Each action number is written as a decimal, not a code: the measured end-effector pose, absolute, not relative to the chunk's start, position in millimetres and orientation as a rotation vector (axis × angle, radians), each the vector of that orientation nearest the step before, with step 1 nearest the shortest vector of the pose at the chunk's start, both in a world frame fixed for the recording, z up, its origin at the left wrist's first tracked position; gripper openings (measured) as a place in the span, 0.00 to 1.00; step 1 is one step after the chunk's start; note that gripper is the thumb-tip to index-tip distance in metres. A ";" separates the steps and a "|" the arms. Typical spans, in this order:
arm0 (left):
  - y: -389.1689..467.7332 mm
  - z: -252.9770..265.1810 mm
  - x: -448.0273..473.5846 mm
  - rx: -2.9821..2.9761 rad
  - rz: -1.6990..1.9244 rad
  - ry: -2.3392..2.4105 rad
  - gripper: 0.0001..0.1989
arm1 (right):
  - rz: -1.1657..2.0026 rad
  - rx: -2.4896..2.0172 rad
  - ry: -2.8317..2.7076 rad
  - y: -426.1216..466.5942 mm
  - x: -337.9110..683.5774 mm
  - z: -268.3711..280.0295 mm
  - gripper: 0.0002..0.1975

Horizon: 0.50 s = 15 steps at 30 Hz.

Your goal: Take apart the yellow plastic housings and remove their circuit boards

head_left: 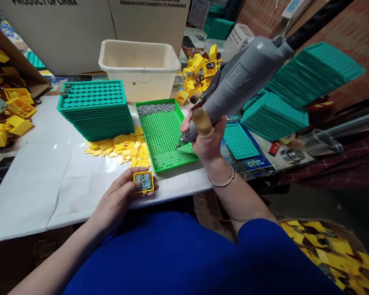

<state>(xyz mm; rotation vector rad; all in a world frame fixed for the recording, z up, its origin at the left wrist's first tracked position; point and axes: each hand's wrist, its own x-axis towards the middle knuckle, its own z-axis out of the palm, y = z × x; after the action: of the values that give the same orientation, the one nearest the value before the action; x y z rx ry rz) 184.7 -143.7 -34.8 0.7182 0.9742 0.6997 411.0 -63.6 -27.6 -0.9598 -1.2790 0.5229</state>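
In my left hand (124,186) is a small yellow plastic housing with a circuit board (144,182) showing in its open side, held just above the table's front edge. My right hand (209,141) is wrapped round a grey electric screwdriver (233,78), a covering on the thumb. The screwdriver's tip points down over a green perforated tray (160,162), close to its floor; whether it touches cannot be made out. Small metal screws (156,109) lie heaped at the tray's far end. Flat yellow plastic pieces (132,148) are piled left of the tray.
A stack of teal trays (95,110) stands at the left, before a white bin (141,61). Yellow housings (199,71) are heaped behind the green tray. More teal trays (276,116) are stacked at the right. A box of yellow parts (332,250) sits low at the right.
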 end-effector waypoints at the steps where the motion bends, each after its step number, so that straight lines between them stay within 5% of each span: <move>1: -143.9 -34.7 184.6 0.720 0.699 0.977 0.19 | 0.518 -0.946 -1.261 -64.2 410.2 -26.8 0.23; 15: -138.9 -34.8 187.0 0.675 0.702 0.983 0.21 | 0.594 -0.859 -1.188 -65.8 399.7 1.0 0.19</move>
<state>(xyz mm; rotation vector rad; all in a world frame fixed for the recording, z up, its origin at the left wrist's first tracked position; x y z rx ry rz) 187.0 -138.9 -34.8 0.6748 0.9828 0.7017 399.7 -65.8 1.0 -0.8593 -1.1876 0.5940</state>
